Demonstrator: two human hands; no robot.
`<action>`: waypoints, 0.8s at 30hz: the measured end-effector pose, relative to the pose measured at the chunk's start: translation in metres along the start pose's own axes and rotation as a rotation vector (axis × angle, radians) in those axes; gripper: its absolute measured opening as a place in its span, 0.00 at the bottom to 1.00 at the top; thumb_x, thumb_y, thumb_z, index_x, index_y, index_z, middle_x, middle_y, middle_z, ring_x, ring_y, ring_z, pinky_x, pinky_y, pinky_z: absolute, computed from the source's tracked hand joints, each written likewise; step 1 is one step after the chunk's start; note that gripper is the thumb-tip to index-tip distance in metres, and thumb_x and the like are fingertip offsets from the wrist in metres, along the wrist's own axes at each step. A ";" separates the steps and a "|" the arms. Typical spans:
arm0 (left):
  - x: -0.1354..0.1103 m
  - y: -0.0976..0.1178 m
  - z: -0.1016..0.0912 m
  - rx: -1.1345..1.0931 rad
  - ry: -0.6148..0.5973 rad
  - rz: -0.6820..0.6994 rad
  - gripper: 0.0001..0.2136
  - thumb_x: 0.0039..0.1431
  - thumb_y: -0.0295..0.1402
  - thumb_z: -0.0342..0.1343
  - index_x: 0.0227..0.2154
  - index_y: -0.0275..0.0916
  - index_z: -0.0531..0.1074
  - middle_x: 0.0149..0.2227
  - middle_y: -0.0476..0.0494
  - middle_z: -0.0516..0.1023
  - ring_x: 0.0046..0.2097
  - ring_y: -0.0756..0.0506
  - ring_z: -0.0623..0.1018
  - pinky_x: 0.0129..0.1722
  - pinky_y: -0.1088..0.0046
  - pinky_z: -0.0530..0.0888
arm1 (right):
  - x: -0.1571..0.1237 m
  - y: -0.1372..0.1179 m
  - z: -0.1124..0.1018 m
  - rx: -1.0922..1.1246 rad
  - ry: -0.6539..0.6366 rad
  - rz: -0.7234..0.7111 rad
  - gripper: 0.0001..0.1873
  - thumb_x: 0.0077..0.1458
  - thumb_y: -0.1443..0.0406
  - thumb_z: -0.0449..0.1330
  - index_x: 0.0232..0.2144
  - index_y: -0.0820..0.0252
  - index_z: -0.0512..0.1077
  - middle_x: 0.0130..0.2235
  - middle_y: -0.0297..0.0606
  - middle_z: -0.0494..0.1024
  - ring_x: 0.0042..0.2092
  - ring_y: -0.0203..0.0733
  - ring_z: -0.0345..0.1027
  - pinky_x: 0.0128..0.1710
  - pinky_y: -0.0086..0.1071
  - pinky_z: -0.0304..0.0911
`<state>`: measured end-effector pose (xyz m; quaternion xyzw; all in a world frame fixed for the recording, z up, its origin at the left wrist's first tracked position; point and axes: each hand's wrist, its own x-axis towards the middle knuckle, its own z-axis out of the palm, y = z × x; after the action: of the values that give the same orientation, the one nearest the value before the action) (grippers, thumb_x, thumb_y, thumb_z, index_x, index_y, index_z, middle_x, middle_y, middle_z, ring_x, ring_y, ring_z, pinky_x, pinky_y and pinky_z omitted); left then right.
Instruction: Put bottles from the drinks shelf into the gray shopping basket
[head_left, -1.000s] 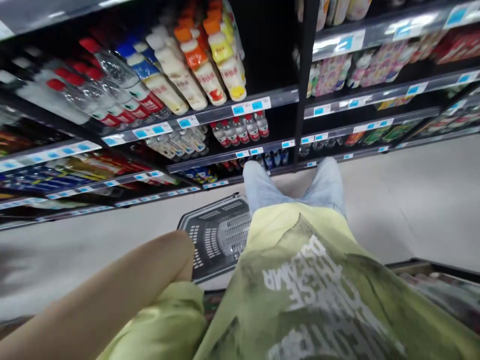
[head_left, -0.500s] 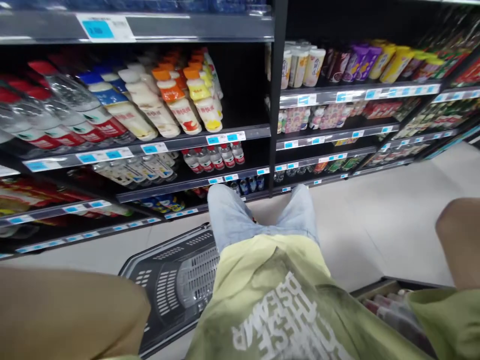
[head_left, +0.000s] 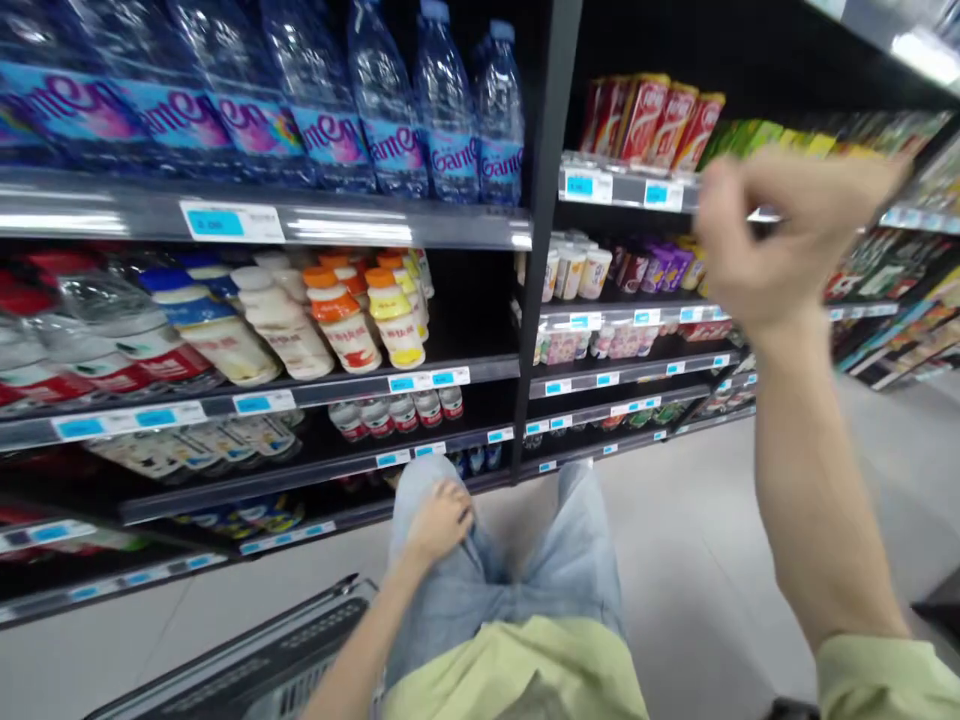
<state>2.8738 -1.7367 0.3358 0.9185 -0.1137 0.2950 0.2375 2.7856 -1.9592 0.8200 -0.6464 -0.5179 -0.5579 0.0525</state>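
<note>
My left hand (head_left: 439, 520) rests on my left knee in pale blue jeans (head_left: 517, 570), fingers bent loosely over the fabric with nothing in them. My right hand (head_left: 780, 235) is raised in the air to the right, level with the second shelf, and it is smeared by motion, fingers curled inward. It hangs in front of the shelf with red cartons (head_left: 649, 115) and purple packs (head_left: 660, 265). Nothing I can make out sits in it. A dark plastic shopping basket (head_left: 247, 660) stands on the floor by my left leg.
Black store shelves (head_left: 540, 250) run across the view. Large blue-labelled water bottles (head_left: 390, 100) fill the top left shelf. Below stand white drink bottles with orange, yellow and blue caps (head_left: 337, 310), then small red-labelled bottles (head_left: 397, 410). Pale floor (head_left: 697, 560) stretches to the right.
My view has tilted up from floor and basket to the upper shelves. My right arm has swung up in front of the right shelves. My left hand has come down onto my knee.
</note>
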 end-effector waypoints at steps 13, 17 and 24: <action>0.088 0.059 0.064 -0.193 -0.108 -0.699 0.37 0.68 0.42 0.55 0.77 0.43 0.55 0.78 0.32 0.54 0.73 0.27 0.63 0.61 0.47 0.73 | -0.036 0.193 0.212 0.071 0.019 0.589 0.38 0.44 0.55 0.68 0.56 0.60 0.66 0.57 0.57 0.79 0.48 0.54 0.78 0.53 0.52 0.74; 0.099 0.053 0.074 -0.151 -0.152 -0.719 0.35 0.70 0.43 0.51 0.77 0.38 0.56 0.76 0.29 0.58 0.71 0.27 0.66 0.63 0.49 0.70 | -0.034 0.214 0.253 0.203 0.013 0.706 0.45 0.40 0.58 0.70 0.60 0.60 0.61 0.56 0.55 0.80 0.53 0.58 0.78 0.57 0.52 0.72; 0.089 -0.001 0.075 -0.125 -0.099 -0.776 0.33 0.71 0.43 0.46 0.74 0.33 0.61 0.71 0.26 0.66 0.68 0.29 0.70 0.62 0.50 0.71 | -0.031 0.227 0.294 0.304 0.107 0.883 0.45 0.38 0.58 0.70 0.58 0.56 0.62 0.52 0.47 0.82 0.51 0.54 0.78 0.55 0.48 0.72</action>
<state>2.9824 -1.7794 0.3351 0.8901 0.2128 0.1315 0.3809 3.1518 -1.8918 0.8025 -0.7601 -0.2660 -0.4325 0.4055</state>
